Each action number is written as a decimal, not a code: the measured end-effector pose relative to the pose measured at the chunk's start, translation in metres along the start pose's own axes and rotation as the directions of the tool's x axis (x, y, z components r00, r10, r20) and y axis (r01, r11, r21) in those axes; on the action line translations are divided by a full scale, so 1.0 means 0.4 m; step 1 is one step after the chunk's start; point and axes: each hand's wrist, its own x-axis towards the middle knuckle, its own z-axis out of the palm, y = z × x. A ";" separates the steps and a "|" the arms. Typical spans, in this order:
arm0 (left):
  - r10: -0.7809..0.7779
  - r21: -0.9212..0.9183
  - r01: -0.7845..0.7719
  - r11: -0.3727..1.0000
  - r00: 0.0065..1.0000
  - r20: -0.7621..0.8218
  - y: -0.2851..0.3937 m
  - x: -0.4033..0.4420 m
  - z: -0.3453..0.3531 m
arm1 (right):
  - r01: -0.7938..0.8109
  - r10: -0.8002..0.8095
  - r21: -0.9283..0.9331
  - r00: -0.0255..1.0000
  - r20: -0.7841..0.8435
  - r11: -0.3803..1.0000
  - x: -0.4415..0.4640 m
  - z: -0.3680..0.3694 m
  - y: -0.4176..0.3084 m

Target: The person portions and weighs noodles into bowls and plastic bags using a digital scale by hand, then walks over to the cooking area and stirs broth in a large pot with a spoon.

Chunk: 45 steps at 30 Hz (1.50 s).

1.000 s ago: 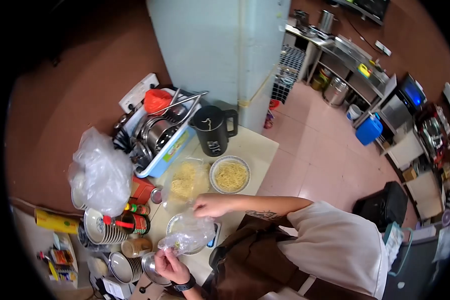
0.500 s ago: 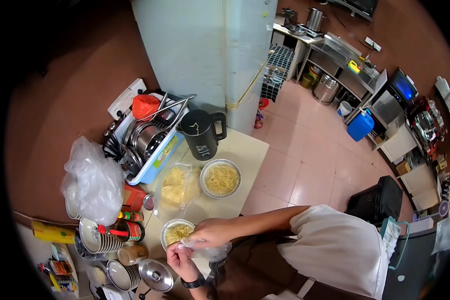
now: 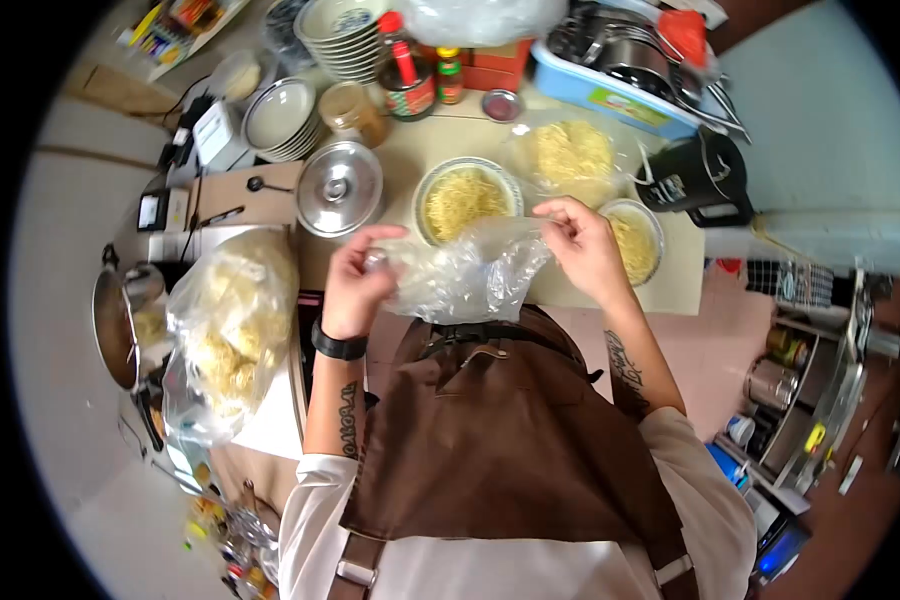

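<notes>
A crumpled clear plastic bag (image 3: 470, 272) is stretched between my two hands in front of my brown apron. My left hand (image 3: 358, 285), somewhat blurred and with a black band on the wrist, grips the bag's left end. At the other end, my right hand (image 3: 588, 250) pinches the bag's edge between thumb and fingers. Just beyond the bag sits a patterned bowl of yellow noodles (image 3: 465, 203), its near rim partly covered by the plastic. A second noodle bowl (image 3: 634, 243) stands beside my right wrist. Behind it lies an open clear bag of noodles (image 3: 573, 155).
A large bag of noodles (image 3: 232, 345) is at the left, near a metal lid (image 3: 339, 188) and stacked bowls (image 3: 280, 120). Sauce bottles (image 3: 407, 85) stand at the back. A blue dish basket (image 3: 610, 95) and a black kettle (image 3: 705, 175) occupy the right.
My view has swung round to face the table squarely. My hands, close together beside the nearer bowl before, have moved apart, spreading the plastic bag between them.
</notes>
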 end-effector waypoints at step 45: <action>0.257 0.389 -0.051 0.920 0.829 -0.497 -0.007 -0.060 0.068 | -0.436 0.085 0.337 0.706 0.703 0.834 0.398 0.079 0.066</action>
